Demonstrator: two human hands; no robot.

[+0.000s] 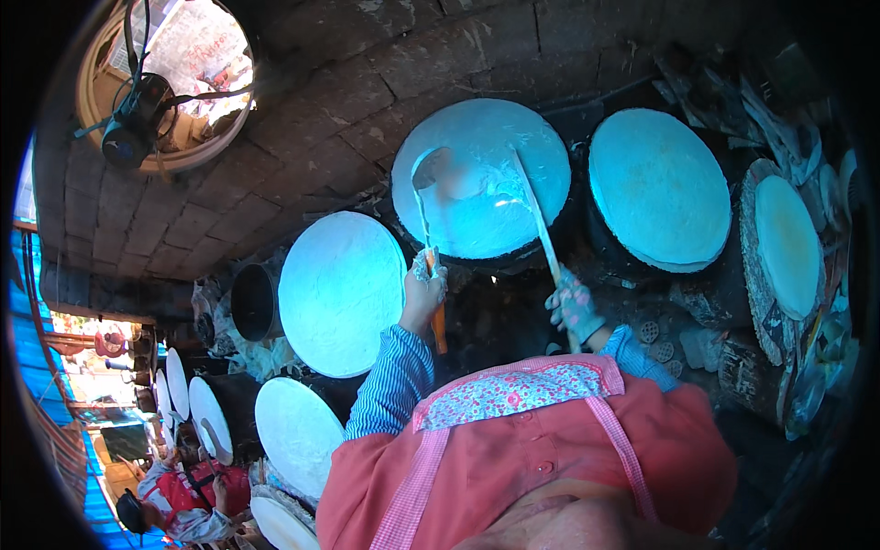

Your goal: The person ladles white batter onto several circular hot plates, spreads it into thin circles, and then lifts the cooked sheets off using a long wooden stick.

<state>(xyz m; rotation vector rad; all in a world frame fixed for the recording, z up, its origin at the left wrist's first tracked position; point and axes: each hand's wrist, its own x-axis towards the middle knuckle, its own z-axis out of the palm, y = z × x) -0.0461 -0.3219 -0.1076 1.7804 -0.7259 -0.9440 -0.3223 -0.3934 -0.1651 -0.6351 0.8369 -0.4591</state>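
Observation:
My left hand point(421, 292), bare below a striped sleeve, grips the orange handle point(438, 320) of a ladle-like tool. Its rounded head point(433, 168), dark inside with a whitish rim, is over a wide round pan point(467, 127) with a white, wet-looking top. My right hand point(576, 308) wears a patterned glove and is closed around a long flat stick point(535, 203). That stick slants across the right part of the same pan, its far end in or on the white layer. Haze blurs the middle of the pan.
White-topped round drums stand right point(660, 189) and left point(344, 295). Farther right is a smaller white disc point(787, 247). Honeycomb briquettes point(650, 332) lie below. A tiled wall point(289, 137) rises behind, with a fan point(137, 124) in its round opening. Another person point(199, 488) works at lower left.

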